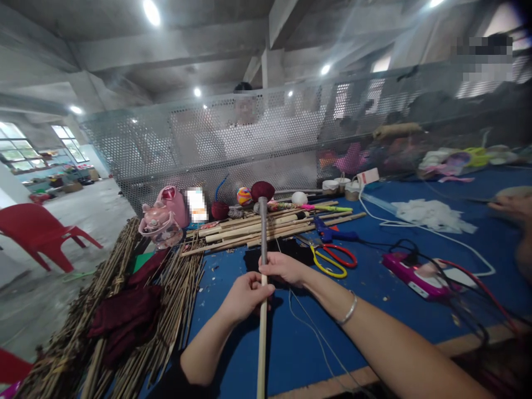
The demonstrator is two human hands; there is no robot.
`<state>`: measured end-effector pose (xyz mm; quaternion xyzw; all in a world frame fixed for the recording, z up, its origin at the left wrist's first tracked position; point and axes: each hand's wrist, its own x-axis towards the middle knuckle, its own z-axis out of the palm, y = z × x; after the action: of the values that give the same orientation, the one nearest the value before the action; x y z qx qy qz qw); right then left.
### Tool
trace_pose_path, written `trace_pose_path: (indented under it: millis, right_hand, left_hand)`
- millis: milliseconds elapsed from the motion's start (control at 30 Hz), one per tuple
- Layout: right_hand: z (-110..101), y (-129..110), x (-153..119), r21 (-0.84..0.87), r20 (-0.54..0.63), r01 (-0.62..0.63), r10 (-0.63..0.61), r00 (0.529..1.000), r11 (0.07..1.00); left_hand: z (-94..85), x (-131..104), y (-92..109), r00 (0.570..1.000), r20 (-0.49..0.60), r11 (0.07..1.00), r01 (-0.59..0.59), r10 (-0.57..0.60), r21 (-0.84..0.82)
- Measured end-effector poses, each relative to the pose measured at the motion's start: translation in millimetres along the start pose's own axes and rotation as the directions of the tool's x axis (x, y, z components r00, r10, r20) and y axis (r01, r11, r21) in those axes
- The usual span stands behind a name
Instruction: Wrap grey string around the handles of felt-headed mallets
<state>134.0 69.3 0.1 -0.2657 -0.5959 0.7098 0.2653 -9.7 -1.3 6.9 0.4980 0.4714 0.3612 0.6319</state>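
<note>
A long pale wooden stick [262, 343] stands out over the blue table, its upper part wrapped in grey material [264, 230] and topped by a dark red ball [262, 191]. My left hand [247, 296] is closed on the stick just below the grey part. Slightly higher, my right hand [285, 269], with a silver bangle on its wrist, pinches the stick at the lower end of the grey wrapping. A thin grey thread [310, 321] runs down from near my hands over the table. Behind them lies a black cloth [257, 259].
Scissors [332, 260], a blue glue gun [338, 233] and a magenta power strip [415, 277] lie to the right. Wooden sticks [233, 230] lie behind my hands. Thin twigs [178, 310] and dark red cloth [124, 316] cover the left. A person's hand [515, 205] shows at far right.
</note>
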Motion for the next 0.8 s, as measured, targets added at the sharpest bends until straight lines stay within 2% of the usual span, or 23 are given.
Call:
trace_pose_path:
  millis: [100,200,267,367,433,533,600,800]
  right_hand:
    - [1.0,0.1,0.7,-0.015,-0.017,-0.04,0.04,0.999,0.999]
    - [-1.0,-0.7,0.0,0.04,0.017,-0.104,0.104,0.994,0.994]
    - [-3.3,-0.5,0.0,0.073,0.044,-0.118,0.115,0.992,0.99]
    - [-5.3,2.9,1.9,0.061,0.053,-0.112,0.108,0.993,0.992]
    - [-4.8,7.0,3.9,0.027,0.053,-0.097,0.096,0.994,0.995]
    - [-2.4,11.6,6.1,0.008,0.053,-0.052,0.051,0.997,0.999]
    - [-1.3,11.1,6.0,0.025,0.056,-0.05,0.048,0.997,0.998]
    - [-2.9,0.4,1.5,0.121,0.106,-0.127,0.114,0.988,0.985]
  left_hand:
    - [-0.7,2.8,-4.2,0.999,-0.044,0.999,0.033,-0.032,0.021]
    - [0.2,2.1,-2.8,0.996,0.03,0.988,0.089,-0.086,-0.124]
    - [0.8,0.8,-0.5,0.994,0.085,0.97,0.09,-0.072,-0.227]
    - [0.4,0.0,-0.1,0.988,0.134,0.958,0.104,-0.071,-0.266]
    - [-0.4,1.2,-3.1,0.992,0.089,0.977,0.107,-0.091,-0.187]
    - [-1.6,3.7,-7.7,0.996,-0.069,0.997,0.062,-0.064,-0.04]
    - [-2.2,4.0,-7.1,0.993,-0.114,0.999,0.038,-0.04,-0.025]
    - [-2.9,-3.0,7.1,0.993,0.047,0.961,0.114,-0.105,-0.253]
